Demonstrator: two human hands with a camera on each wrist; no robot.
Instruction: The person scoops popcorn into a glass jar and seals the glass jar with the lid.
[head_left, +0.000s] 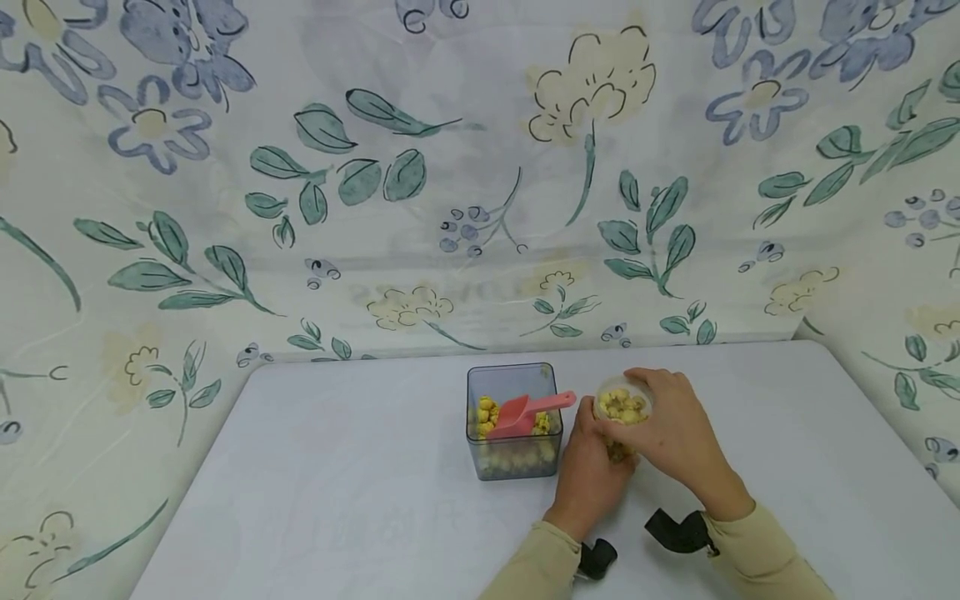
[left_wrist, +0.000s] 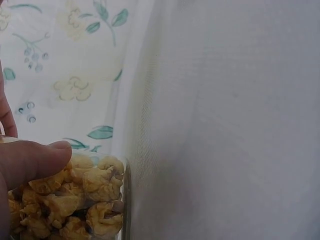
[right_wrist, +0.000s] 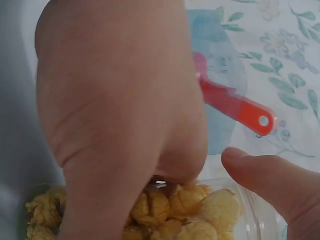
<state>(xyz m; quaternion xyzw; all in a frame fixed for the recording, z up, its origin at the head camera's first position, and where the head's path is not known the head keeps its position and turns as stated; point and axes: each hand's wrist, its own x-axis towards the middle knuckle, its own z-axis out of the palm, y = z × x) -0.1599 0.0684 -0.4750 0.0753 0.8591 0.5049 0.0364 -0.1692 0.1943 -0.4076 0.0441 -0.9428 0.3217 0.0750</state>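
Both hands are at a clear round jar (head_left: 624, 404) of yellow popcorn, over the right half of the table. My left hand (head_left: 591, 471) grips its side from the near left; in the left wrist view the thumb (left_wrist: 35, 161) presses on the clear wall. Around the jar's top, my right hand (head_left: 678, 425) has its fingers at the far rim and thumb on the near side. The right wrist view shows that thumb (right_wrist: 275, 182) close by the rim, while the left hand hides part of the jar.
Just left of the hands stands a bluish translucent square container (head_left: 517, 468) with popcorn inside. A pink scoop (head_left: 517, 417) lies in it, handle sticking out over the right rim. The white table (head_left: 337, 483) ends at a floral cloth (head_left: 412, 250) behind.
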